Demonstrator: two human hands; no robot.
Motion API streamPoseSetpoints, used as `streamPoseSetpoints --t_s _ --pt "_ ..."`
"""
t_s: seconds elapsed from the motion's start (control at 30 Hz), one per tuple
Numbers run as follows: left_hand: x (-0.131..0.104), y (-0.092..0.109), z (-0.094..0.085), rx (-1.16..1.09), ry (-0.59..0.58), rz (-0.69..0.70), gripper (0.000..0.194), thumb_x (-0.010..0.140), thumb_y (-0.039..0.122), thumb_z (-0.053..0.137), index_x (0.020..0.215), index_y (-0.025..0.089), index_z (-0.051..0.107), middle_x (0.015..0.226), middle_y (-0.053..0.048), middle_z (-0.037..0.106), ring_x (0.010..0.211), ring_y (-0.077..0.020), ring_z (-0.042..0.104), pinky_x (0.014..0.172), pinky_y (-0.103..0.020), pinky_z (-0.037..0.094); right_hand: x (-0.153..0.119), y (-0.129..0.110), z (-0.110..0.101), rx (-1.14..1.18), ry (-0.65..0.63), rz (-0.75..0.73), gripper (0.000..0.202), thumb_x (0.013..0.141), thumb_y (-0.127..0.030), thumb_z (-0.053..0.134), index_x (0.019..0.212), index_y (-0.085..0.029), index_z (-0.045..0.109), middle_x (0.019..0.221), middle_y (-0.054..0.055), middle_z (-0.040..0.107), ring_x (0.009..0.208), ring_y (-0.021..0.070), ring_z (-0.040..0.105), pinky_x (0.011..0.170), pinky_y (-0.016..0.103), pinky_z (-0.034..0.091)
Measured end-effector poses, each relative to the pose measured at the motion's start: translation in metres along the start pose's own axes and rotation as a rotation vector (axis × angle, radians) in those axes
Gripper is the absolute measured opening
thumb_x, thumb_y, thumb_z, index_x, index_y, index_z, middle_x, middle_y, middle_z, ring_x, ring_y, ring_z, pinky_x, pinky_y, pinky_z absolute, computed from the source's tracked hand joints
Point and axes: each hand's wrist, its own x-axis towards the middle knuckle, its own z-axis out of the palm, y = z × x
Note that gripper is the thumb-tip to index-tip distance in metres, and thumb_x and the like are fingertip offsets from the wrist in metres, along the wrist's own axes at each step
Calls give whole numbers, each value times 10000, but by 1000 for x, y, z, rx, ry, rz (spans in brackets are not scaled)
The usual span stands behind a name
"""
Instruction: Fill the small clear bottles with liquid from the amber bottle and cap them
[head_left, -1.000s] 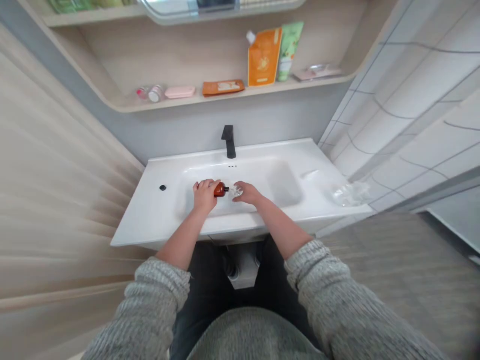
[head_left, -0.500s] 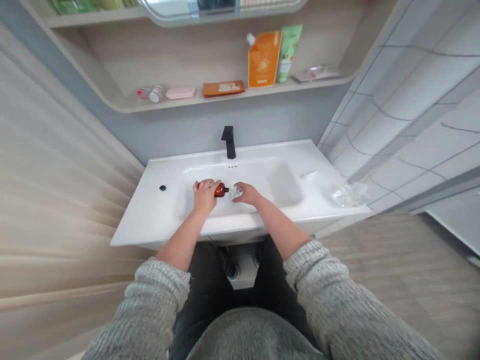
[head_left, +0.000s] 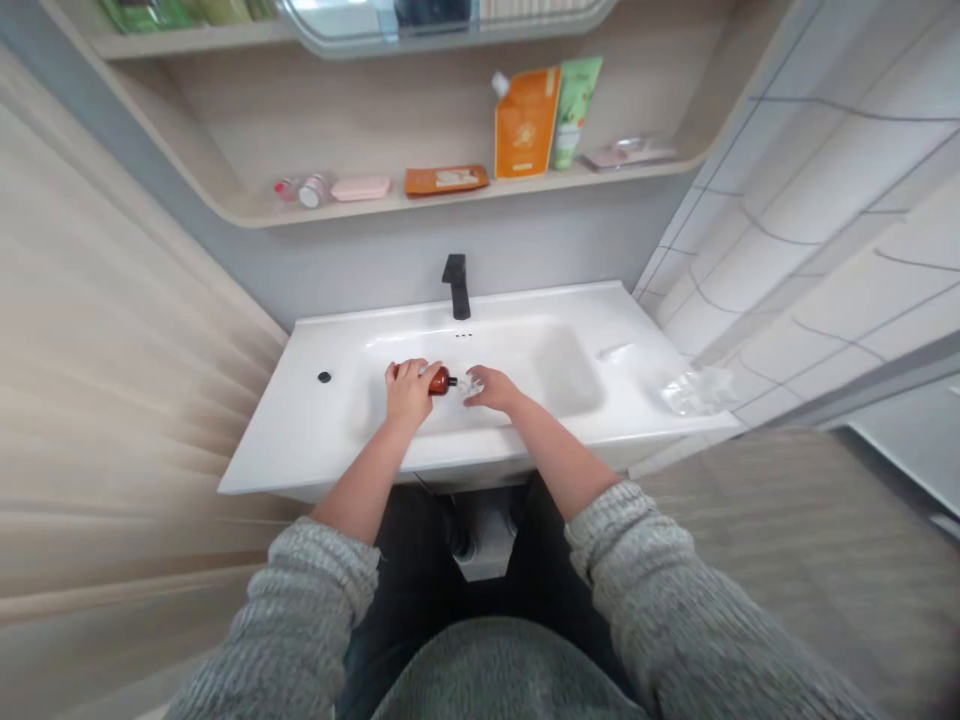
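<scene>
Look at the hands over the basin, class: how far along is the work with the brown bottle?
Done: the brown bottle lies sideways in the left hand, its black end toward the clear item in the right hand.
In hand: both are held close over the basin; any flow is too small to see.
Remaining, probably: setting both down, as neither is released.

One head view: worn above both hands (head_left: 409,392) (head_left: 491,388), facing forward and steeply down; hands mid-frame, at arm's length; shelf (head_left: 360,205) beyond them, forearms nearer.
</scene>
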Motion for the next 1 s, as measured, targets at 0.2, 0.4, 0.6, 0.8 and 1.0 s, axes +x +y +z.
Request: streamPoseSetpoints --t_s 0.2,0.4,0.6,0.8,1.0 --pt "0 1 -1 6 -12 -5 670 897 109 552 1523 321 659 1490 -142 661 1431 -350 529 1309 -622 205 0 0 0 -16 -1 1 763 594 -256 1024 1293 -230 719 1141 39 791 996 229 755 958 347 580" --pt "0 3 -3 5 -4 4 663 908 106 532 1520 325 662 1499 -138 656 1437 -346 528 1312 -625 200 0 -2 -1 -17 -13 21 784 602 -262 1028 1318 -235 710 1142 39 794 1004 234 760 958 350 582" --pt "-1 5 -7 3 -22 -1 672 906 105 531 1526 331 656 1511 -134 647 1447 -343 520 1320 -613 192 -1 -1 0 -18 -13 14 794 597 -269 1031 1320 -225 707 1136 39 791 998 228 758 947 339 577" --pt "-1 4 -7 6 -18 7 683 902 101 534 1535 331 652 1504 -140 650 1444 -348 524 1319 -630 189 -1 -1 0 -17 -10 7 783 599 -270 1026 1313 -225 708 1104 28 790 1001 228 753 958 345 571" --pt "-1 5 -6 30 -2 21 650 930 114 520 1528 329 655 1505 -136 654 1440 -341 527 1317 -621 200 -2 -3 -2 -20 -2 11 761 590 -264 1027 1286 -229 721 1090 22 790 992 228 754 954 340 571"
